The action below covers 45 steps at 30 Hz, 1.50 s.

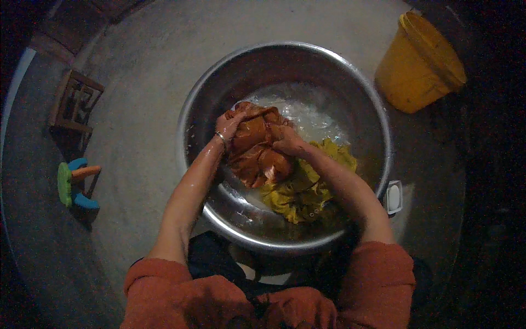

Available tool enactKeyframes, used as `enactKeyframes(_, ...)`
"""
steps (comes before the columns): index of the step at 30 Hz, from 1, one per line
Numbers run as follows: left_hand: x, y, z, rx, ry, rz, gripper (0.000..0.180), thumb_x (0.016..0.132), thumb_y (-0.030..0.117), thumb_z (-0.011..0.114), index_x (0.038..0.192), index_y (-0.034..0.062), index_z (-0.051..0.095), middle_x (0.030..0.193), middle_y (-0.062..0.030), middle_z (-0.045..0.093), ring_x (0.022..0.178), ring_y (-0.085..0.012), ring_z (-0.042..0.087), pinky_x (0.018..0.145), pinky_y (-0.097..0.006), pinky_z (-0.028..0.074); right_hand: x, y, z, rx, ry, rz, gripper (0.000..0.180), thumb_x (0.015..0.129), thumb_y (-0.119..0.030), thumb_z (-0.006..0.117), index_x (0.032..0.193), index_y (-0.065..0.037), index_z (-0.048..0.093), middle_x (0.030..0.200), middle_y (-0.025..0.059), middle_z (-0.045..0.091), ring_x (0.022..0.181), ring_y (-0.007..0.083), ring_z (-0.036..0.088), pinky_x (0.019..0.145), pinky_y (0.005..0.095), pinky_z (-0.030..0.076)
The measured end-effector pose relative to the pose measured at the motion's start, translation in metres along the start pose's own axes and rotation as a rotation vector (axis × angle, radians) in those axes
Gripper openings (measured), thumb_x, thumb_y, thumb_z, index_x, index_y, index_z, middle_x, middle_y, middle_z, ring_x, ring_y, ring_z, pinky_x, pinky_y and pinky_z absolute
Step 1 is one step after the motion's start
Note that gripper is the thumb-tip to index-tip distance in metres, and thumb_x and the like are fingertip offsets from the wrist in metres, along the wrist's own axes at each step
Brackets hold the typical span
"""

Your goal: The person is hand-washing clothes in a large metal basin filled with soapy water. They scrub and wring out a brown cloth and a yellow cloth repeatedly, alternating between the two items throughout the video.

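Head view, looking straight down. Large metal basin [378, 137] on a grey concrete floor [137, 109], soapy water pooled in its far half. Both forearms wet, sleeves of an orange top pushed up past the elbows.

Left hand [230, 123] closed tight on the upper left part of a bunched orange-brown cloth [257, 151], fingers curled into the fabric; thin bangle at the wrist. Right hand [286, 140] clenched on the same cloth from its right side, knuckles up. The two hands sit near each other with the cloth bundled between and below them. Cloth is wet, glossy, held near the basin's middle, lower folds hanging toward the water.

Yellow cloth [304, 189] lies crumpled in the basin toward its near right wall, just beside and partly under the orange-brown one, beneath the right forearm.

Outside the basin: yellow bucket [419, 63] beyond its far right rim; small white object [393, 196] on the floor touching its right rim; low wooden stool [74, 104] and a green, blue and orange plastic item [74, 183] well off to the left.
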<state>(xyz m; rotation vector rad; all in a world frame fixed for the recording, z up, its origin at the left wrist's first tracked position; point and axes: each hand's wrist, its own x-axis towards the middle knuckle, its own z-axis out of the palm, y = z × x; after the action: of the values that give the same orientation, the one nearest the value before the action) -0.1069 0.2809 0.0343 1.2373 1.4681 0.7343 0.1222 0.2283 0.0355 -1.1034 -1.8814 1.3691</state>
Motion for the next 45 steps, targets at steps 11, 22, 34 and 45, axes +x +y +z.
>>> enactKeyframes(11, -0.035, 0.081, -0.053, 0.458, -0.639, -0.403, 0.042, 0.069, 0.034, 0.062, 0.098, 0.0042, 0.058, 0.096, -0.0076, 0.059, 0.082, -0.0192, 0.058, 0.065, -0.030, 0.049, 0.037, -0.091, -0.123, -0.005, 0.345, 0.093, 0.038, 0.069, -0.031, 0.063, 0.092, -0.001, 0.059, 0.077, 0.0079, 0.059, 0.071, 0.0166, 0.055, 0.065, 0.0287, 0.045)
enactKeyframes(22, -0.006, -0.005, 0.052, 0.793, 0.079, 0.474, 0.070, 0.062, 0.048, 0.066, 0.114, 0.0056, 0.047, 0.111, -0.0183, 0.051, 0.102, -0.0302, 0.049, 0.082, -0.037, 0.041, 0.014, 0.085, -0.073, -0.366, 0.496, 0.099, 0.052, 0.065, -0.040, 0.068, 0.105, -0.009, 0.056, 0.098, 0.0132, 0.057, 0.092, 0.0283, 0.054, 0.079, 0.0390, 0.044)
enactKeyframes(34, 0.000, -0.006, 0.046, -0.329, -0.305, -0.144, 0.058, 0.078, 0.038, 0.050, 0.127, 0.0111, 0.032, 0.121, -0.0066, 0.041, 0.097, -0.0223, 0.046, 0.086, -0.033, 0.037, 0.014, 0.044, -0.099, -0.438, 0.529, 0.642, 0.049, 0.078, -0.046, 0.052, 0.103, -0.004, 0.055, 0.096, 0.0137, 0.058, 0.090, 0.0184, 0.054, 0.079, 0.0314, 0.042)
enactKeyframes(45, -0.023, -0.010, 0.061, -0.766, -0.406, -0.320, 0.039, 0.086, 0.042, 0.044, 0.098, 0.0071, 0.055, 0.085, -0.0072, 0.059, 0.080, -0.0211, 0.055, 0.084, -0.034, 0.039, 0.008, -0.045, 0.074, -0.663, 0.329, -0.263, 0.016, 0.071, -0.028, 0.058, 0.073, -0.012, 0.057, 0.082, 0.0102, 0.054, 0.064, 0.0293, 0.054, 0.054, 0.0409, 0.044)
